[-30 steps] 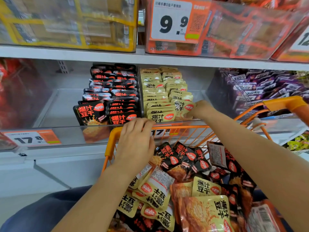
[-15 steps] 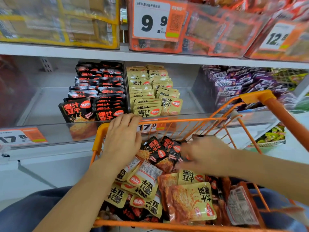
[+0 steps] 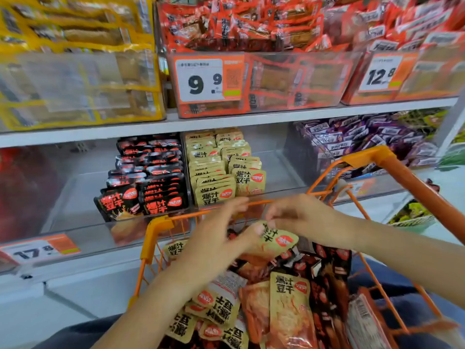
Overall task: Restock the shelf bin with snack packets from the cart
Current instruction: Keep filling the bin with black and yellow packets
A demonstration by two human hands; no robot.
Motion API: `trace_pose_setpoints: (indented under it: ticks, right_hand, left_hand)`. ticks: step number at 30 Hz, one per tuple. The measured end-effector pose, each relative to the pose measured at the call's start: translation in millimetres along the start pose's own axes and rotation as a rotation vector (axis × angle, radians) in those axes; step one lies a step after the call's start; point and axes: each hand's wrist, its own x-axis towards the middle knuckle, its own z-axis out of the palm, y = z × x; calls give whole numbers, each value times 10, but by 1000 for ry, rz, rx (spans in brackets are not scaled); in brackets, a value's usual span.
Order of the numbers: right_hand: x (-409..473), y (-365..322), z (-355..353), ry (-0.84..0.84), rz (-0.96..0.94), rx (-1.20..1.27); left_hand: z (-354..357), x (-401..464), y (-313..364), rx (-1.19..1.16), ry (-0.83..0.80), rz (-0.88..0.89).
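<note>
Holding one beige packet [image 3: 275, 241] above cart [image 3: 157, 227]: right hand [image 3: 299, 216] pinches top edge, left hand [image 3: 216, 244] grips it w/ thumb. Bin's beige row [image 3: 219, 177] just beyond the fingers; keep pkt upright, logo fwd, slot at front.

Hands: two [image 3: 216, 238] [image 3: 299, 217]. Cart: one [image 3: 156, 230]. Price tags: three [image 3: 208, 76] [image 3: 382, 74] [image 3: 37, 250]. Shelf-bin packet rows: two black [image 3: 148, 177], two beige [image 3: 221, 167].

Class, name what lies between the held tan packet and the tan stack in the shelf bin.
Head view: the cart's orange top rail and the bin's clear front wall.
</note>
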Motion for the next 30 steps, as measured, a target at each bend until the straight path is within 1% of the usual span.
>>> trace_pose_setpoints:
  ticks: [1,2,4,5,8,10,11,13,15,16,19,20,21,23,24,25,27,28,30]
  right_hand:
    - [8,-21,-13,60,-26,38]
    - [5,-49,-39,107,-45,77]
    - [-5,-77,-99,173,-64,75]
    - [-10,-71,-133,217,-73,-16]
    - [9,-23,-268,365,-89,-544]
    - [23,37,-371,408,-27,-686]
    - [26,69,-401,403,1,-728]
    - [14,139,-420,349,43,-837]
    - [-18,206,-409,258,57,-933]
    - [-29,245,-398,216,58,-974]
    - [-54,343,-348,121,73,-1013]
    - [-51,384,-323,78,61,-1025]
    - [-47,410,-301,31,45,-1040]
    - [-36,442,-281,-22,14,-1059]
    - [-28,449,-287,-27,8,-1056]
    - [-22,445,-299,-30,12,-1053]
    - [-18,444,-318,-36,11,-1056]
    - [-18,458,-326,-48,5,-1066]
    - [-46,492,-356,-75,10,-1074]
  left_hand:
    - [75,30,72,-22,-83,-22]
    - [144,81,125,36,-82,-7]
    - [178,210,218,126,23,17]
    - [148,290,242,106,76,5]
    - [-12,556,309,-64,257,-44]
    - [-81,779,331,-116,380,-51]
    - [-79,899,321,-97,419,-47]
    - [-21,1115,259,-9,414,-49]
    - [62,1282,146,117,322,-85]
    - [107,1337,87,230,268,-112]
    - [191,1428,-54,846,51,-115]
    - [203,1450,-55,1012,-7,-108]
    - [209,1478,-42,1109,-39,-113]
    - [217,1544,24,1121,-52,-64]
    - [226,1592,56,1098,-91,18]
    - [243,1654,95,1122,-171,125]
    - [295,1792,160,1300,-389,296]
    - [325,1867,175,1393,-486,334]
    - [396,1993,149,1550,-631,334]
